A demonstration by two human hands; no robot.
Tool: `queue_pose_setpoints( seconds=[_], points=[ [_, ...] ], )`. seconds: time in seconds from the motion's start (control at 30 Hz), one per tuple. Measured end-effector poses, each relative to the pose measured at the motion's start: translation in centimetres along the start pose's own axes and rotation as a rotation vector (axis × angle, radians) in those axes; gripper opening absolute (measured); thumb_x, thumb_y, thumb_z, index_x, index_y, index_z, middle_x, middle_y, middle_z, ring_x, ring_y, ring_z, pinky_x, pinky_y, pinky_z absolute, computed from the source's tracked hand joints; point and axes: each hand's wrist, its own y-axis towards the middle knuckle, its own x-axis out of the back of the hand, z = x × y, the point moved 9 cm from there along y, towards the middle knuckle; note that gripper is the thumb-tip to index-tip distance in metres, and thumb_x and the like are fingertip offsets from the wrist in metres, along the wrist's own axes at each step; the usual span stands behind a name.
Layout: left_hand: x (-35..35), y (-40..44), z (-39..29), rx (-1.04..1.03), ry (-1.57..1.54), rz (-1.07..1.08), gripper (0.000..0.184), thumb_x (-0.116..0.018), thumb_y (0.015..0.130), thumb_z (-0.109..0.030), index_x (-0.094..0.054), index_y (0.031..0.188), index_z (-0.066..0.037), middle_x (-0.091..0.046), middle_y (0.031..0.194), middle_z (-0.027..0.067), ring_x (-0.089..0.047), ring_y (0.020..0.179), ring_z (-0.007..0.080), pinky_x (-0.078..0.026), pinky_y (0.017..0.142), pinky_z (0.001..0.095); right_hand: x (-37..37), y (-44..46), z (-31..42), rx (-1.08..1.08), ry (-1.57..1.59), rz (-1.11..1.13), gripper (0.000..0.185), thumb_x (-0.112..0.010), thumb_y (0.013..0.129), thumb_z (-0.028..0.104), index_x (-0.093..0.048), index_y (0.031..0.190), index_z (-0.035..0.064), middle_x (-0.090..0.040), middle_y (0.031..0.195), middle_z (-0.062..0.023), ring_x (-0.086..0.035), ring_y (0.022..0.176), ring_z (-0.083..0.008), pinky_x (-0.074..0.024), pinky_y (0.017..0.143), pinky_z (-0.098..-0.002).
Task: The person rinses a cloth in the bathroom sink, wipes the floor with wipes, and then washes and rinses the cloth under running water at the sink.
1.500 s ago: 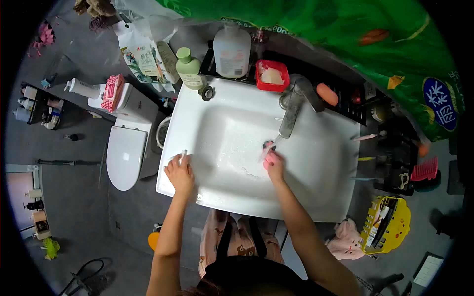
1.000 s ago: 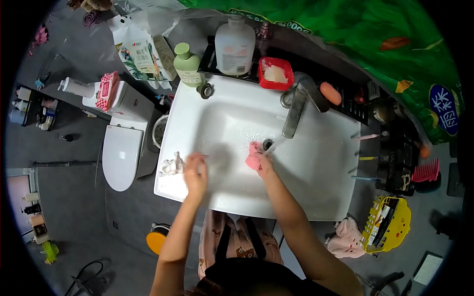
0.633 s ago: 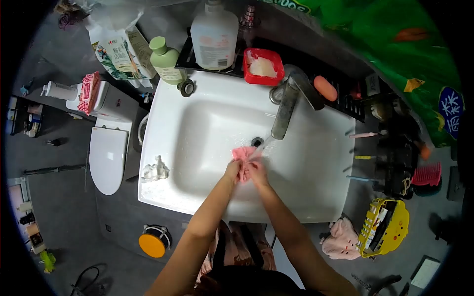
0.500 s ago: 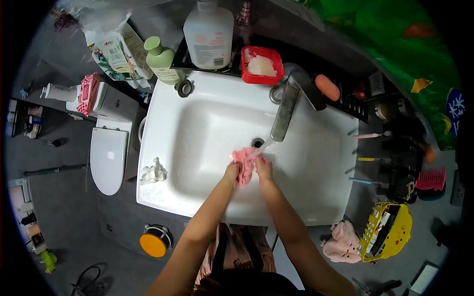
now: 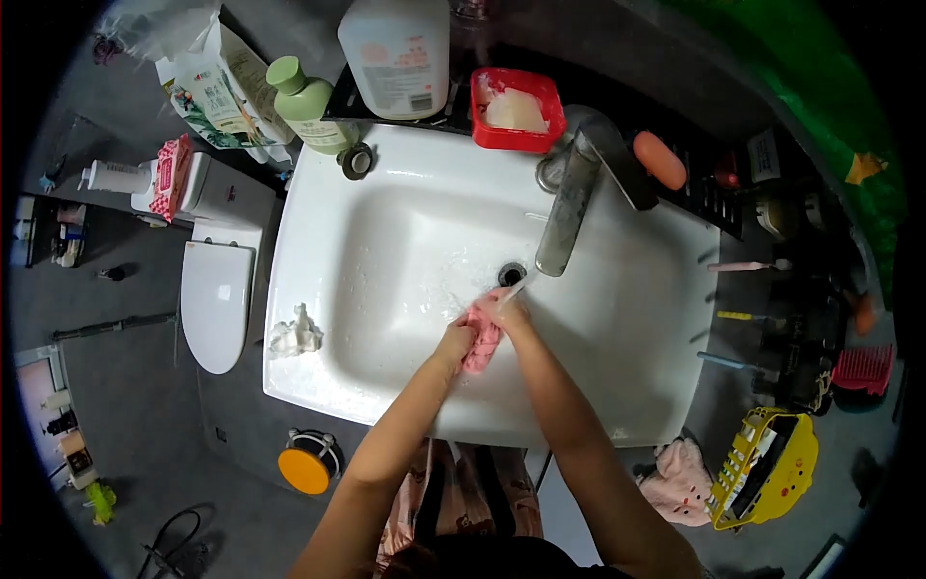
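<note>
Both hands, left and right, clasp the pink cloth low in the white sink; soft, limp and probably slippery when wet, it looks best gripped in bunched folds. Beyond, water runs from the faucet.

This is a bathroom, shown by the white washbasin with its faucet and the nearby toilet.

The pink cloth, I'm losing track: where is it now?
In the head view's middle, the pink cloth is in the left hand and right hand, inside the sink near the drain.
</note>
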Motion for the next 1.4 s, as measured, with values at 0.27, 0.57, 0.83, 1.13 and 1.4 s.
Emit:
queue_pose_setpoints(
  seconds=[0.27, 0.57, 0.83, 1.13, 1.4],
  points=[
    [-0.4, -0.6, -2.5, -0.043, 0.212, 0.069, 0.030, -0.036, 0.083, 0.001, -0.050, 0.110, 0.002, -0.060, 0.092, 0.0106, -0.060, 0.070, 0.0174, -0.051, 0.061, 0.0265, 4.7, 0.7, -6.5, 0.065, 0.524, -0.656, 0.018, -0.055, 0.075, 0.016, -0.060, 0.068, 0.0000, -0.060, 0.062, -0.0124, -0.058, 0.052, -0.0239, -0.0450, 0.050, -0.0337],
    [-2.2, -4.4, -4.7, 0.032, 0.106, 0.025, 0.031, -0.034, 0.074, 0.006, -0.053, 0.099, 0.006, -0.059, 0.088, 0.0122, -0.060, 0.069, 0.0174, -0.050, 0.061, 0.0255, 8.8, 0.7, -11.0, 0.059, 1.052, -0.638, 0.017, -0.052, 0.084, 0.016, -0.057, 0.075, 0.0012, -0.059, 0.065, -0.0041, -0.055, 0.053, -0.0104, -0.0436, 0.046, -0.0241],
    [-2.0, -2.9, -2.9, 0.056, 0.085, 0.036, 0.024, -0.036, 0.083, -0.001, -0.053, 0.099, 0.005, -0.061, 0.085, 0.0120, -0.059, 0.062, 0.0161, -0.048, 0.054, 0.0250, -1.0, -2.5, -0.3, 0.212, 0.648, 0.378, 0.016, -0.053, 0.080, 0.009, -0.061, 0.093, 0.0016, -0.057, 0.069, -0.0018, -0.053, 0.060, -0.0084, -0.0426, 0.050, -0.0222],
    [-0.6, -2.2, -2.5, 0.007, 0.291, -0.045, 0.031, -0.039, 0.093, -0.027, -0.053, 0.090, 0.000, -0.054, 0.060, 0.0064, -0.045, 0.041, 0.0133, -0.034, 0.035, 0.0259, 3.0, -1.6, -4.2, 0.143, 0.943, -0.076, 0.012, -0.056, 0.081, 0.012, -0.060, 0.085, 0.0008, -0.060, 0.071, -0.0056, -0.057, 0.060, -0.0104, -0.0465, 0.052, -0.0208],
    [-0.2, -2.9, -4.8, -0.245, -0.036, -0.152, 0.032, -0.037, 0.094, -0.029, -0.052, 0.090, -0.002, -0.056, 0.068, 0.0062, -0.049, 0.049, 0.0133, -0.039, 0.041, 0.0246, 7.8, -0.9, -9.3, 0.127, 0.933, -0.565, 0.007, -0.054, 0.080, 0.005, -0.058, 0.084, 0.0007, -0.059, 0.064, -0.0067, -0.057, 0.054, -0.0131, -0.0474, 0.051, -0.0254]
  ],
)
